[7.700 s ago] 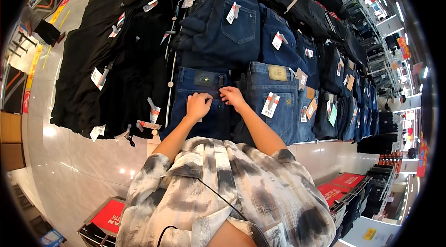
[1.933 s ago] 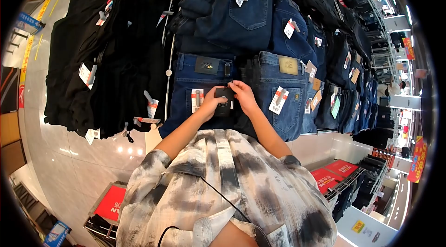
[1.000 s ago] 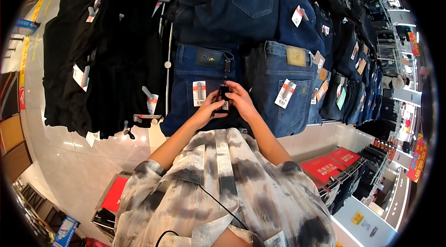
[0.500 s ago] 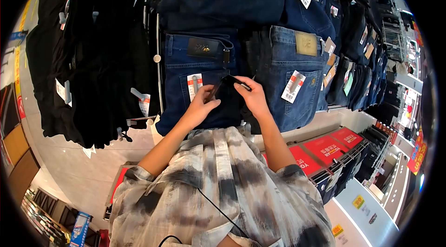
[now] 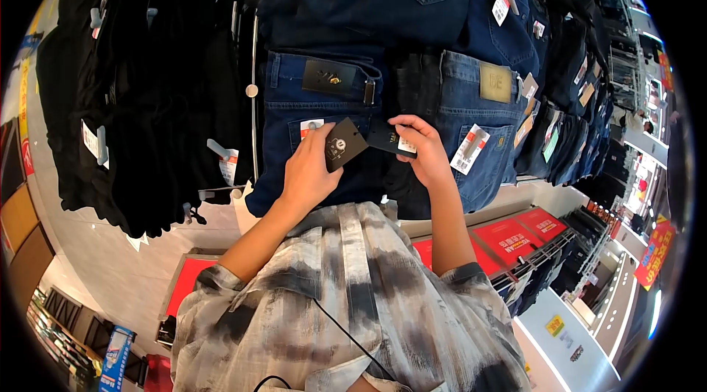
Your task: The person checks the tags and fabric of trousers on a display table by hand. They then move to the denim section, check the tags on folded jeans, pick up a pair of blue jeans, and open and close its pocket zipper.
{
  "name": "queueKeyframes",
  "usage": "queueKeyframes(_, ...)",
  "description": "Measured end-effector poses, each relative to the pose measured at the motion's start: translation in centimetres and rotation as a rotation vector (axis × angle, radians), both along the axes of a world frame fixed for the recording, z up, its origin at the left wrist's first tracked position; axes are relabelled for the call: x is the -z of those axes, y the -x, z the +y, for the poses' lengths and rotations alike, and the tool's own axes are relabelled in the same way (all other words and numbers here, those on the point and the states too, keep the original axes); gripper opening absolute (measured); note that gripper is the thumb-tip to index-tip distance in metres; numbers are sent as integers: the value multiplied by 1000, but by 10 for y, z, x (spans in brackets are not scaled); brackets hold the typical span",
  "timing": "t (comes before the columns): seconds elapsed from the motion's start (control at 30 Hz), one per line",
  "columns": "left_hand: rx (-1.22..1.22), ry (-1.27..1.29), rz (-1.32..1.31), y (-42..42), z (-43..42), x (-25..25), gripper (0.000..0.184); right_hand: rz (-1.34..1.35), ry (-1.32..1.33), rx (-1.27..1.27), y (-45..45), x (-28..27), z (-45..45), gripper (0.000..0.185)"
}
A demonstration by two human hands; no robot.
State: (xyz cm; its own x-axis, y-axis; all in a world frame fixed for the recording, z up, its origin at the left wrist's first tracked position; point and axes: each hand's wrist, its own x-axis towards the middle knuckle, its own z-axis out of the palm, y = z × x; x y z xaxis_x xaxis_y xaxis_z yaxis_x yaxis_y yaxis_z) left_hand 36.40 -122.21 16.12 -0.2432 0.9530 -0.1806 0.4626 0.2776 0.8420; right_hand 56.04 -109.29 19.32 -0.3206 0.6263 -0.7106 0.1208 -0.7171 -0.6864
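My left hand (image 5: 309, 171) pinches a black hang tag (image 5: 345, 144) with a pale printed emblem facing up. A second dark hang tag (image 5: 382, 138), bearing a white label near its right end, is gripped by my right hand (image 5: 426, 150). Both tags are over a folded pair of dark blue jeans (image 5: 283, 116), which has a black waistband patch (image 5: 328, 77) and a red-and-white price tag partly covered by my left hand. Right of these lie faded blue jeans (image 5: 460, 97) with a tan patch (image 5: 496, 82) and a price tag (image 5: 470, 149).
Black trousers (image 5: 155, 112) hang at the left beside a metal rack bar (image 5: 255, 127). More folded jeans (image 5: 353, 1) are stacked farther back. Red sign panels (image 5: 508, 241) and a lower rack stand at the right, and a pale floor (image 5: 110, 267) shows at lower left.
My hands have moved apart slightly. The left tag has turned so its printed face shows, and the right tag now displays its white label. The view has shifted a little.
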Motion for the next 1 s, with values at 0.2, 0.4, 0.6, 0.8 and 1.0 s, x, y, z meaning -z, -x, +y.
queueKeyframes(0.2, -11, 17, 16, 2, -1, 1, 70, 252, 255, 83, -17, 7, 15, 23)
queueKeyframes(0.4, -49, 69, -107, 1, -5, 5, 66, 549, 458, 251, -16, -1, 8, 29)
queueKeyframes(0.6, -89, 222, -619, -15, -15, 21, 62, 168, 84, 228, -11, 10, -26, 18)
queueKeyframes(0.8, -183, 372, -1300, -17, -16, 18, 43, -170, -265, 148, 0, 17, -55, 22)
queueKeyframes(1.0, -171, 303, -990, -25, -18, 23, 60, -127, -335, 31, 3, 19, -77, 22)
